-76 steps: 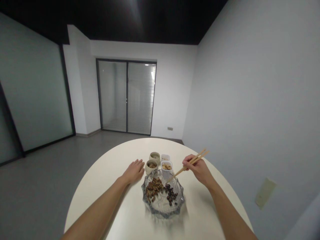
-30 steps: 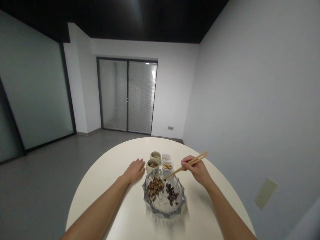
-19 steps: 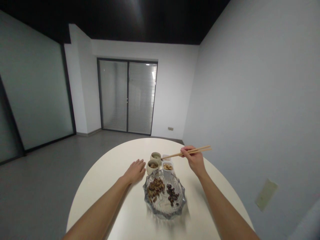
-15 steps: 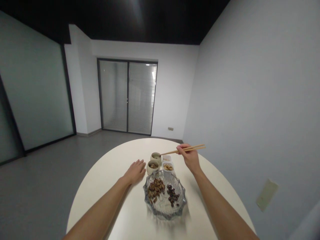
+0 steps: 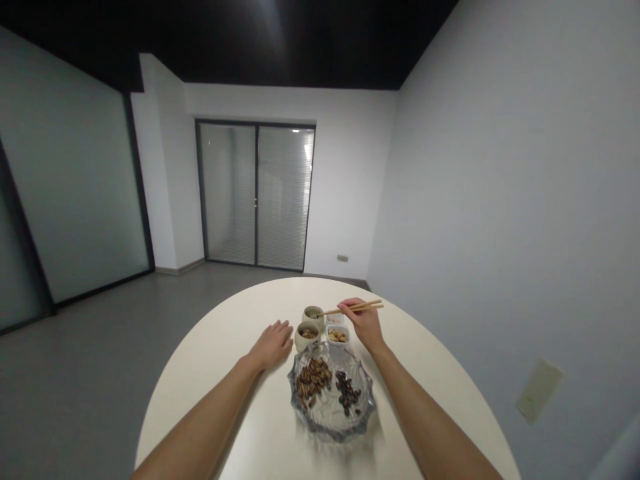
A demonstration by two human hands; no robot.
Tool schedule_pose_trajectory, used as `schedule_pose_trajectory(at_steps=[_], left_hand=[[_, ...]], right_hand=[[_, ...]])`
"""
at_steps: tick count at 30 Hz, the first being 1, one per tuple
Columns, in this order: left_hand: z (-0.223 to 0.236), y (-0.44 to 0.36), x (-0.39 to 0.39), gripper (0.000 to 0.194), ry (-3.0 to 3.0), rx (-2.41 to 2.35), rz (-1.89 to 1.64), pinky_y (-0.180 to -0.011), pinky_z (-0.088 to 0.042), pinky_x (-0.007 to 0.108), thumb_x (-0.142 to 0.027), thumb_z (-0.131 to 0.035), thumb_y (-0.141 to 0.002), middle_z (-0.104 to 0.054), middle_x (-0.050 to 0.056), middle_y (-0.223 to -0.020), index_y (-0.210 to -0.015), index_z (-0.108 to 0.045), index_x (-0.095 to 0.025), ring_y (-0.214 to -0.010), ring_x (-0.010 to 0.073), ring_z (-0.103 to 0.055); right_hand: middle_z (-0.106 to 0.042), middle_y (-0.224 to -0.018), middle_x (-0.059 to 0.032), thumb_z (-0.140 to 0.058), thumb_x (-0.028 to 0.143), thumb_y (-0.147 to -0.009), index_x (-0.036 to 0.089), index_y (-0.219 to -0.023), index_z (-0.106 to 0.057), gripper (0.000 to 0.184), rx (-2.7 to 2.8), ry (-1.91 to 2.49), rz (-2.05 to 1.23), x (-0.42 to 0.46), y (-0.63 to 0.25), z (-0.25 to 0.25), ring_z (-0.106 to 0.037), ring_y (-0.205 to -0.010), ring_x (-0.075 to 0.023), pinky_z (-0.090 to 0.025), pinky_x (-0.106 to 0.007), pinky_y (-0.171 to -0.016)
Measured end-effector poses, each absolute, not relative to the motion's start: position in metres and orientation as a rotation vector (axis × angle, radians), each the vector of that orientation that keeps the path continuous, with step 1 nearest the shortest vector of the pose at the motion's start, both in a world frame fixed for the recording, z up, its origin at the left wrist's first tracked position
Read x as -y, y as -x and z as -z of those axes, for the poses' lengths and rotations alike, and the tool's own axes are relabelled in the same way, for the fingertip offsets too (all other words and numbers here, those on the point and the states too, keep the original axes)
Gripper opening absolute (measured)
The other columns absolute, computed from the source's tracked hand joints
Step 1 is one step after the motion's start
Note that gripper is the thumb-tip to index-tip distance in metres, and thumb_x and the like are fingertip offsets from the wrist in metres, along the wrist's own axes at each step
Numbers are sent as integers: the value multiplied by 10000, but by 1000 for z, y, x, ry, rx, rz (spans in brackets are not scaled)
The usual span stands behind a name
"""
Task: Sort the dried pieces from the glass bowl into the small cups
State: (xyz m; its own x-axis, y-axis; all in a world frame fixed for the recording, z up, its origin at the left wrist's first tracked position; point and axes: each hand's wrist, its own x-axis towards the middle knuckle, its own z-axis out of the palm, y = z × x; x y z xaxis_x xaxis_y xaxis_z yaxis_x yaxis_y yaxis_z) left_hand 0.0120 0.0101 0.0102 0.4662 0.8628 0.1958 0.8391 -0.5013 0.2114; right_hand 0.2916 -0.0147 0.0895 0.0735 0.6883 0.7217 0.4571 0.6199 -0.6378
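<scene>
My right hand (image 5: 364, 325) grips a pair of wooden chopsticks (image 5: 357, 307), their tips at the mouth of the far round beige cup (image 5: 306, 323). Whether the tips pinch anything is too small to tell. My left hand (image 5: 273, 345) lies flat on the table, fingers stretched out, beside the near beige cup (image 5: 300, 343), which holds small brown pieces. Right of the cups stands a white square dish (image 5: 338, 343) with tan pieces; another white dish (image 5: 334, 319) behind it is partly covered by my right hand. Nearest me sits a scalloped glass bowl (image 5: 330, 427) with brown elongated pieces and dark beans.
Everything stands on a round white table (image 5: 260, 427). A grey-white wall (image 5: 500, 233) rises close on the right. Beyond the table are a grey floor (image 5: 110, 373) and glass doors with blinds (image 5: 255, 193).
My right hand has moved left and slightly down, bringing the chopstick tips from the far cup's right rim into its mouth. The left hand stays in place.
</scene>
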Motion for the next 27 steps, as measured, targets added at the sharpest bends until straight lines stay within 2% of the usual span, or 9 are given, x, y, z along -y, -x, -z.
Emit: schedule_pose_trajectory(at_steps=[9,15,21,27], left_hand=[[-7,-12,-11,490,-2619,-1519,-432,-1170,-254,500,-371,-335,-984,-369,125,-1547,-1415,-465,-179,-1444,322,-289],[-9,-13,-9,470,-2624,-1531,-441,-1168,-261,498,-369,-323,-991,-378,121,-1540,-1397,-485,-199,-1437,312,-307],[-12,-14,-7,471,-2613,-1534,-432,-1169,-260,495,-377,-326,-991,-375,122,-1542,-1394,-489,-194,-1439,320,-301],[-11,-14,-8,469,-2610,-1539,-424,-1173,-256,488,-369,-339,-985,-378,118,-1541,-1394,-485,-194,-1442,314,-295]], right_hand=[[-724,-807,-56,-722,430,-823,197,-796,-739,235,1510,971,-248,31,-305,-92,-650,-768,-219,-513,-353,-746],[-715,-761,-50,-735,442,-799,200,-768,-735,244,1457,961,-272,51,-314,-94,-641,-721,-209,-517,-332,-676],[-682,-613,-39,-773,482,-730,185,-721,-702,306,1479,1023,-520,83,-329,-103,-626,-588,-191,-505,-301,-565],[-688,-616,-37,-784,458,-711,186,-677,-667,298,1634,1086,-669,107,-324,-122,-639,-603,-190,-502,-288,-577]])
